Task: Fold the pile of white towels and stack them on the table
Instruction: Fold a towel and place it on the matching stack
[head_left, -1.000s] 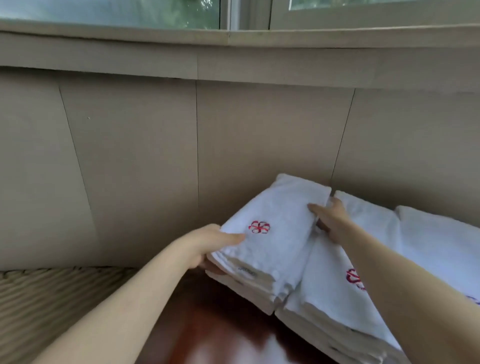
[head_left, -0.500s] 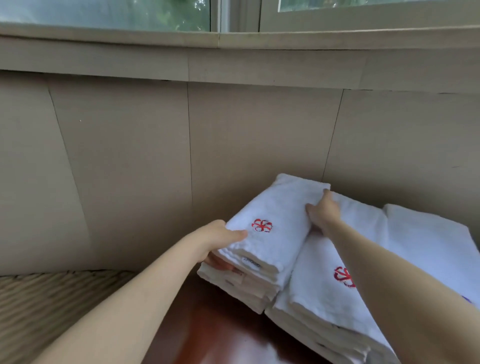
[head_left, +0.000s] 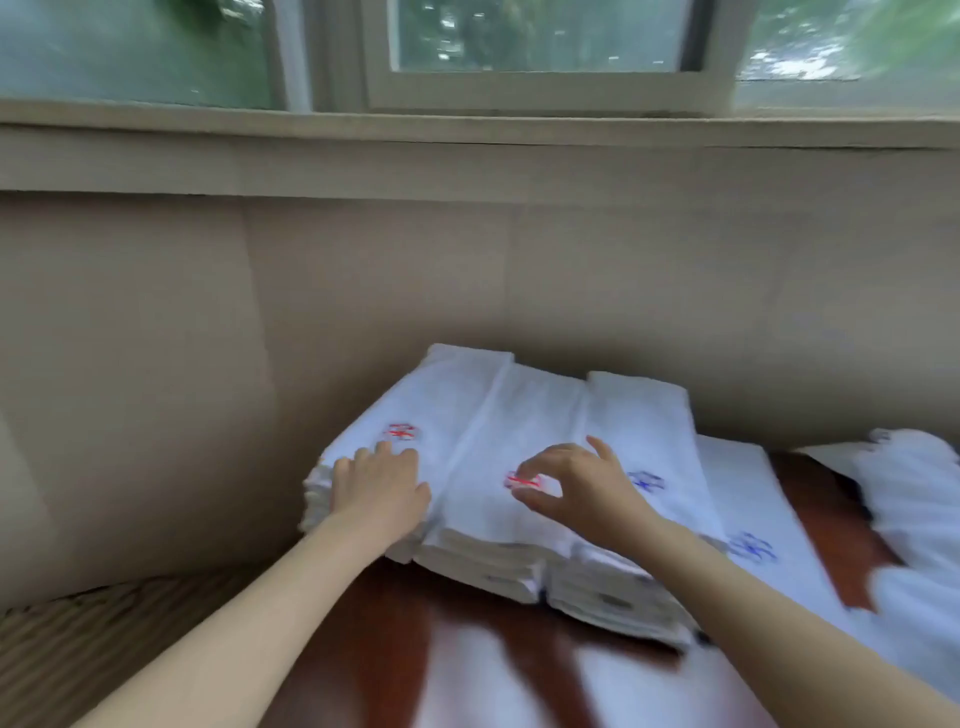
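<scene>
Folded white towels, stacked in adjoining piles at back of the dark wood table (head_left: 363, 649), against the beige wall (head_left: 363, 291). Leftmost stack (head_left: 452, 405), red emblem on top: my left hand (head_left: 379, 488) rests flat on it, fingers straight, pressing its near-left corner. Middle stack (head_left: 524, 415), also red-marked: my right hand (head_left: 576, 486) hovers just above, fingers loosely curled, holding nothing. Next stack (head_left: 649, 421) and a lower one (head_left: 748, 499) carry blue emblems. Progress, judged: most towels folded and stacked; an unfolded heap (head_left: 914, 499) at far right appears left to do. Room: wall hems stacks behind; bare tabletop in front is open; woven surface (head_left: 78, 639) borders table at left.
</scene>
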